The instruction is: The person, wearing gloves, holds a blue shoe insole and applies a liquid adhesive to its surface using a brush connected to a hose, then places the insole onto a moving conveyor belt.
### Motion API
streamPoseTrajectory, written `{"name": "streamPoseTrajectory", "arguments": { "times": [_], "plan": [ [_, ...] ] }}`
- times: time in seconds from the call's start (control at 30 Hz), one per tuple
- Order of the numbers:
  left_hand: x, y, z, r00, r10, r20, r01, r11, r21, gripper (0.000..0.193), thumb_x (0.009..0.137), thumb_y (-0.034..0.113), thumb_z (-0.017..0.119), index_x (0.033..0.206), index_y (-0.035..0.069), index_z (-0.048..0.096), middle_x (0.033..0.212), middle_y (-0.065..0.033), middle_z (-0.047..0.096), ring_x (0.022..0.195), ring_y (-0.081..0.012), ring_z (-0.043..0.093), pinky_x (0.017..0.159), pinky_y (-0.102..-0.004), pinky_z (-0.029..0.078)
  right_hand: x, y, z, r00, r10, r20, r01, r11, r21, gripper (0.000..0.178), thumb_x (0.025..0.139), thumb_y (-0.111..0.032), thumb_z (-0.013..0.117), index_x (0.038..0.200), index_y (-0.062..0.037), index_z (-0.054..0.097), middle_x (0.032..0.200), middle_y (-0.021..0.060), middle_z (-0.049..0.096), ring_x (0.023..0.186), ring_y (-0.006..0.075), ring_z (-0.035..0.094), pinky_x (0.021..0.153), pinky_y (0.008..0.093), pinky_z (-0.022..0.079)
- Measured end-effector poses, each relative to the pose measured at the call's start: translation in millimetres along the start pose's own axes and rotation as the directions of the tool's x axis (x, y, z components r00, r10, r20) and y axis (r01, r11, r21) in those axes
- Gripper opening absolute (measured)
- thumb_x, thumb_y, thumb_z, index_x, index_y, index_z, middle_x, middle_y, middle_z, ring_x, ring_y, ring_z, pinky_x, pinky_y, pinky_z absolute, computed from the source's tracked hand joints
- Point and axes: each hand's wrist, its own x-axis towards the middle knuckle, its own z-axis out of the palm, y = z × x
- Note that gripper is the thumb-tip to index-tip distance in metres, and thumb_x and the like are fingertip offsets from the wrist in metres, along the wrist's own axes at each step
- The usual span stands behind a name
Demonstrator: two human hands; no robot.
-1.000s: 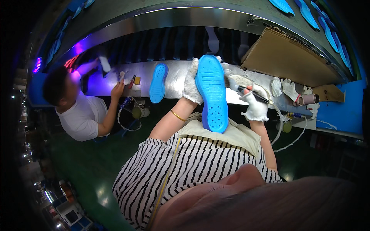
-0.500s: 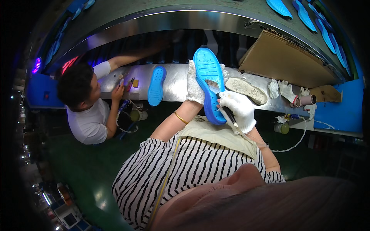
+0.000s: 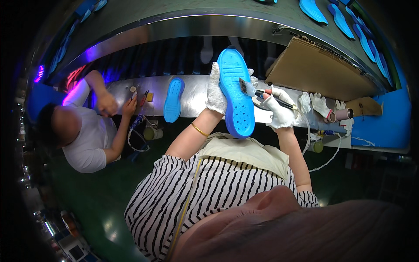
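Note:
A blue shoe sole [image 3: 236, 94] is held up before me, its grooved and perforated face toward me. My left hand [image 3: 215, 89], in a whitish work glove, grips it from the left edge, with fingertips showing past its right edge. My right hand [image 3: 280, 109], gloved with bare fingertips, is closed on the dark handle of a brush [image 3: 249, 88]. The bristles are at the right side of the sole's middle; a thin white tube trails from the handle. Behind my right hand, a pale insole-shaped piece on the metal bench is mostly hidden.
A second blue sole [image 3: 173, 100] lies on the metal bench [image 3: 194, 99]. To the right are a cardboard sheet [image 3: 323, 70], white gloves [image 3: 321, 104] and a thread spool [image 3: 344, 114]. More soles [image 3: 341, 21] rest on the upper belt. A co-worker [image 3: 89, 126] sits at the left.
My right hand and the brush have swung up and right from the sole's lower half. The sole now faces me more squarely. The co-worker has drawn one arm back from the rear and leaned left.

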Motion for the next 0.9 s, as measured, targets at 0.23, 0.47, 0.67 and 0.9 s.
{"name": "streamPoseTrajectory", "arguments": {
  "times": [0.23,0.47,0.67,0.9],
  "plan": [
    [-0.9,-0.1,-7.4,0.995,0.076,-0.063,-0.057,0.966,0.253,0.092,0.088,0.075,0.044,0.149,0.006,0.033,0.139,-0.0255,0.05,0.118,-0.0371,0.058,0.098,-0.0496,0.052,-1.9,-4.9,5.3,0.99,0.104,-0.09,-0.08,0.968,0.238,0.02,0.087,-0.009,0.074,0.104,-0.0039,0.066,0.097,0.0089,0.07,0.086,0.0218,0.071,0.078,0.033,0.057],
    [0.1,11.9,2.7,0.996,0.092,-0.013,-0.088,0.977,0.194,0.092,0.088,0.076,0.042,0.147,0.005,0.036,0.137,-0.0268,0.051,0.119,-0.0381,0.059,0.099,-0.0494,0.052,-6.9,-3.1,-4.0,0.994,0.095,-0.056,-0.076,0.958,0.278,0.021,0.089,-0.008,0.071,0.108,-0.0039,0.064,0.102,0.0097,0.069,0.091,0.0248,0.071,0.078,0.0358,0.059],
    [5.5,74.2,37.6,0.978,0.205,0.039,-0.208,0.974,0.094,0.084,0.086,0.069,0.053,0.13,-0.003,0.048,0.116,-0.0242,0.059,0.102,-0.0394,0.062,0.095,-0.0529,0.053,-16.5,-8.1,-37.6,0.988,0.004,-0.151,0.057,0.917,0.394,0.017,0.092,-0.006,0.068,0.109,-0.0044,0.064,0.105,0.0102,0.068,0.092,0.0236,0.07,0.08,0.0352,0.06],
    [84.1,188.3,107.5,0.465,0.774,0.429,-0.885,0.414,0.213,0.069,0.083,0.04,0.07,0.133,0.002,0.039,0.113,-0.0186,0.057,0.105,-0.0327,0.059,0.1,-0.055,0.048,-20.8,-9.3,-55.7,0.988,-0.023,-0.156,0.092,0.887,0.452,0.016,0.093,-0.009,0.066,0.109,-0.0061,0.063,0.1,0.0119,0.069,0.083,0.0274,0.072,0.065,0.0315,0.062]
  ]
}}
